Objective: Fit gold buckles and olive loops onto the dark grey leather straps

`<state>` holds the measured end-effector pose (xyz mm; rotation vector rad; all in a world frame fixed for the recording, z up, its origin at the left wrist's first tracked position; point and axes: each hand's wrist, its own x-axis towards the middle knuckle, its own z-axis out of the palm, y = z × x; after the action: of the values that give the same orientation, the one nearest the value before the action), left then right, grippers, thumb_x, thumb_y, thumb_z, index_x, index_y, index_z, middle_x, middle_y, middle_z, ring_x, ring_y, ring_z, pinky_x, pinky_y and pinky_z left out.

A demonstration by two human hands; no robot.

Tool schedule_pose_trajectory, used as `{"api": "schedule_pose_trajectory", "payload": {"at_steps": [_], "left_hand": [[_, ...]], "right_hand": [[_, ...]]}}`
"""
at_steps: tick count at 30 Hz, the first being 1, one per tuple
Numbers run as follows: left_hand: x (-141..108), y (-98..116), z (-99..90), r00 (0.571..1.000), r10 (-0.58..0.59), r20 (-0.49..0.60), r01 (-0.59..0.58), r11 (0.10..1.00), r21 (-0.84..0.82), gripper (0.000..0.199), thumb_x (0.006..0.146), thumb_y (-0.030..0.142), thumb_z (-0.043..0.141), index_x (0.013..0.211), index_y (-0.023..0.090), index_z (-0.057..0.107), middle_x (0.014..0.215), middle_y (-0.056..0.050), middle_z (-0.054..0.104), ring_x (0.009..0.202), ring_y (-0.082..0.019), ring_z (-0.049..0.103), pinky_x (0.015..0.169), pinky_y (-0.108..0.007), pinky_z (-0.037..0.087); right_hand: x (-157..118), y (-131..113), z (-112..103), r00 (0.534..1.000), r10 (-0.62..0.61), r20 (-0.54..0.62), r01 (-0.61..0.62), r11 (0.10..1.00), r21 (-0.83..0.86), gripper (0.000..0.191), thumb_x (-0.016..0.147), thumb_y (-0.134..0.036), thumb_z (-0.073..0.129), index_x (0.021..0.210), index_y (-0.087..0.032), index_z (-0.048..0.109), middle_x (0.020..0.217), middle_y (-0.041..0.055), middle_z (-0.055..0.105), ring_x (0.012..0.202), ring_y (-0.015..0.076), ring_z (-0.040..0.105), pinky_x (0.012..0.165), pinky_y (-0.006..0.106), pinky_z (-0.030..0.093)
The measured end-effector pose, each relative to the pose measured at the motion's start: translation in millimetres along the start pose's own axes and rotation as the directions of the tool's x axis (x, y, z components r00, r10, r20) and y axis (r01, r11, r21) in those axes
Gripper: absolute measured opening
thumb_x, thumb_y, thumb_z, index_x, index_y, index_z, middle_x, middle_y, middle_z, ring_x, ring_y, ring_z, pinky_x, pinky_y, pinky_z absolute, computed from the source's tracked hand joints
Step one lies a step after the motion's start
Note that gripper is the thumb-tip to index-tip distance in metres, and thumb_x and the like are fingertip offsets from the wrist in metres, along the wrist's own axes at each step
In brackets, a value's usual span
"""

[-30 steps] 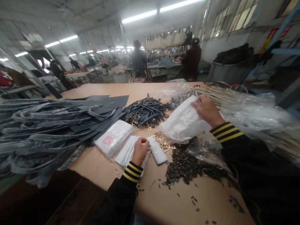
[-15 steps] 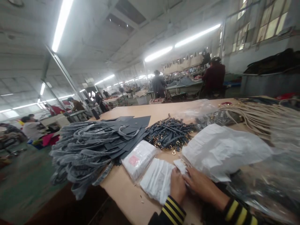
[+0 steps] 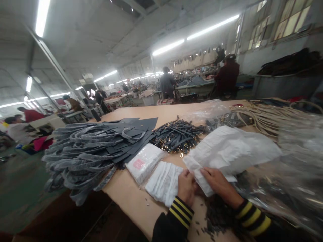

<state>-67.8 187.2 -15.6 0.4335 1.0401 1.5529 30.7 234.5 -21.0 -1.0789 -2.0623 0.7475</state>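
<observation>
Over the table's near side, my left hand (image 3: 186, 186) is closed, its fingers curled at the left edge of a folded white piece (image 3: 200, 178) that looks like thin paper or cloth. My right hand (image 3: 219, 185) grips the same piece from the right, thumb on top. Just left of my left hand lies a stack of pleated white pieces (image 3: 163, 183). Beyond it rests a clear-wrapped white packet (image 3: 145, 163) with a pink label. A large crumpled white sheet (image 3: 234, 146) spreads behind my right hand.
Dark straps with gold clasps (image 3: 178, 134) are heaped mid-table. Grey padded straps (image 3: 83, 154) with dark flat panels pile up at left. Beige cords (image 3: 262, 116) lie at right beside clear plastic (image 3: 277, 198). Small dark bits (image 3: 217, 215) are scattered near my right wrist. Several people work farther back.
My hands have moved slightly apart, and more of the folded white piece shows between them. The small dark bits beneath are now uncovered. The view has shifted a little.
</observation>
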Motion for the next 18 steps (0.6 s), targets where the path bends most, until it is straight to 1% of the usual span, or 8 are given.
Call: {"api": "schedule_pose_trajectory", "payload": {"at_steps": [2,3,5,7,9,12,14,18], "left_hand": [[-3.2,3.2,-1.9,1.000,-0.012,0.002,0.012,1.000,-0.012,0.023,0.058,0.021,0.065,0.077,0.011,0.058,0.070,-0.007,0.065,0.064,-0.017,0.061,0.063,-0.029,0.048],[-3.9,4.6,-3.4,1.000,-0.013,-0.002,0.013,1.000,-0.015,0.023,0.058,0.019,0.065,0.078,0.011,0.058,0.070,-0.006,0.065,0.063,-0.016,0.061,0.062,-0.028,0.048],[-4.2,6.7,-6.3,1.000,-0.002,-0.017,0.002,1.000,-0.019,0.021,0.060,0.018,0.064,0.079,0.012,0.056,0.072,-0.005,0.065,0.063,-0.014,0.061,0.062,-0.027,0.048],[-4.6,8.0,-8.0,1.000,0.011,-0.026,-0.011,1.000,-0.011,0.019,0.062,0.017,0.062,0.079,0.013,0.055,0.072,-0.004,0.065,0.061,-0.013,0.060,0.061,-0.026,0.047],[-5.8,8.1,-8.6,0.999,0.024,-0.023,-0.024,1.000,0.001,0.017,0.063,0.018,0.062,0.077,0.013,0.055,0.069,-0.003,0.064,0.060,-0.012,0.060,0.060,-0.026,0.047],[-7.7,5.8,-9.5,0.998,0.055,-0.012,-0.055,0.998,0.009,0.014,0.064,0.020,0.062,0.073,0.012,0.055,0.066,-0.001,0.062,0.060,-0.011,0.059,0.062,-0.025,0.047],[-8.4,2.6,-11.4,0.996,0.083,-0.016,-0.082,0.997,0.013,0.013,0.064,0.021,0.062,0.071,0.012,0.056,0.064,0.000,0.061,0.060,-0.010,0.058,0.061,-0.023,0.046],[-7.6,-5.5,-16.8,0.989,0.142,-0.031,-0.141,0.990,0.031,0.011,0.064,0.021,0.061,0.068,0.012,0.056,0.062,0.001,0.058,0.058,-0.009,0.055,0.056,-0.020,0.043]], "right_hand": [[0.1,-0.5,-2.4,0.999,0.030,-0.013,-0.030,0.999,-0.025,0.029,0.081,-0.028,0.033,0.061,-0.018,0.053,0.058,0.0047,0.059,0.058,0.0202,0.056,0.053,0.031,0.045],[-0.5,-1.0,-3.0,0.999,0.040,-0.036,-0.042,0.998,-0.043,0.024,0.080,-0.027,0.035,0.071,-0.017,0.055,0.067,0.0053,0.061,0.065,0.0196,0.057,0.060,0.031,0.046],[-2.5,-4.4,-3.2,0.994,0.048,-0.097,-0.057,0.994,-0.091,0.020,0.078,-0.023,0.039,0.086,-0.013,0.054,0.082,0.0089,0.059,0.079,0.0204,0.055,0.072,0.034,0.045],[-5.1,-11.4,-2.2,0.992,0.027,-0.126,-0.044,0.990,-0.134,0.020,0.077,-0.021,0.040,0.090,-0.013,0.053,0.089,0.0110,0.056,0.086,0.0216,0.051,0.079,0.036,0.041],[-7.3,-19.1,-0.4,0.994,-0.004,-0.105,-0.013,0.987,-0.160,0.017,0.078,-0.022,0.042,0.087,-0.014,0.053,0.086,0.0103,0.056,0.084,0.0219,0.051,0.078,0.036,0.041],[-8.3,-25.4,2.7,0.998,0.009,-0.061,-0.020,0.984,-0.177,0.014,0.077,-0.025,0.046,0.085,-0.015,0.052,0.083,0.0095,0.055,0.079,0.0221,0.052,0.072,0.034,0.043],[-8.2,-25.2,4.1,0.998,0.031,-0.053,-0.040,0.984,-0.171,0.012,0.075,-0.025,0.048,0.083,-0.015,0.050,0.080,0.0092,0.055,0.076,0.0219,0.053,0.068,0.033,0.044],[-9.7,-20.5,9.8,0.997,0.021,-0.069,-0.030,0.992,-0.123,0.004,0.072,-0.022,0.046,0.074,-0.018,0.045,0.072,0.0063,0.054,0.068,0.0205,0.053,0.062,0.031,0.043]]}}
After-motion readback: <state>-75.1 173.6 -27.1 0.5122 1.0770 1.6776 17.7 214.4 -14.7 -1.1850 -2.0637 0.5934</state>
